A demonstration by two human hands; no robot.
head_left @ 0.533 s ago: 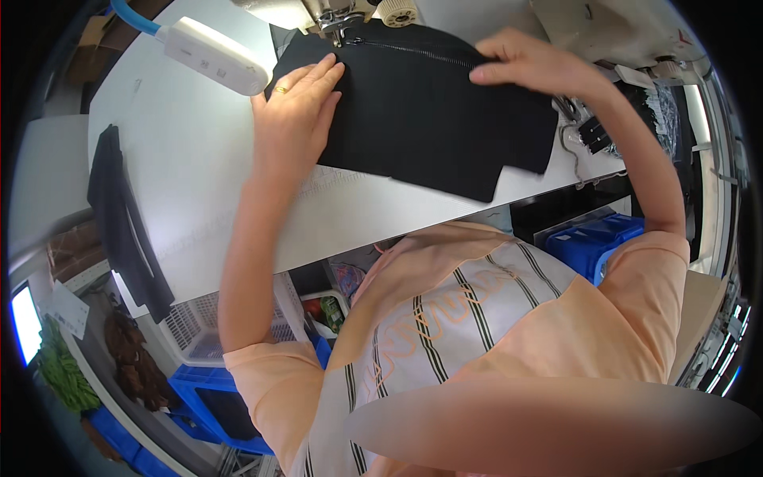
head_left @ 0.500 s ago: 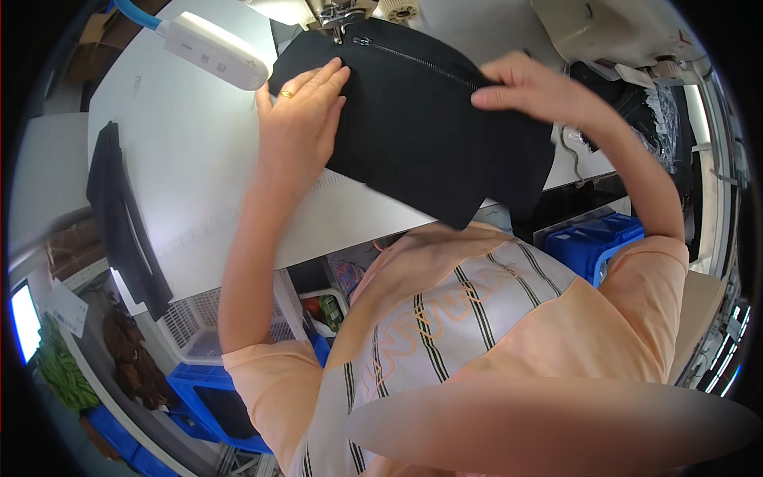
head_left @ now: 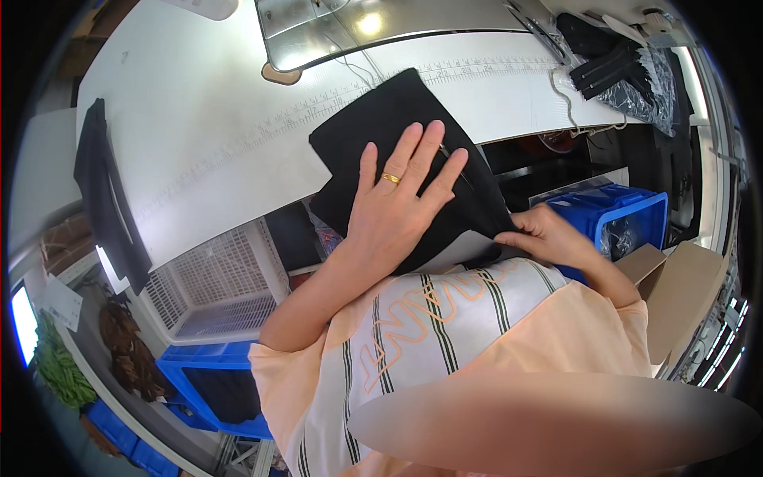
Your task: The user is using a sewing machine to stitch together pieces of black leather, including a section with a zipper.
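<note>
A black fabric piece (head_left: 362, 131) hangs over the table's front edge toward my body, part of a zipper (head_left: 465, 173) showing on it and a grey section near its lower end. My left hand (head_left: 393, 207), a gold ring on one finger, lies flat on it with fingers spread. My right hand (head_left: 536, 234) pinches its edge at the lower right, below the tabletop.
The white table (head_left: 191, 95) has a printed ruler, a metal machine plate (head_left: 413, 20), scissors (head_left: 536, 32), bagged black zippers (head_left: 616, 75) and dark fabric (head_left: 103, 191) at left. Below are a white basket (head_left: 214, 314), blue bins (head_left: 628, 199) and a cardboard box (head_left: 687, 290).
The black fabric has come out from under the presser foot toward my body, turned round. My right hand has moved down to its lower edge; my left hand has moved right and down with it.
</note>
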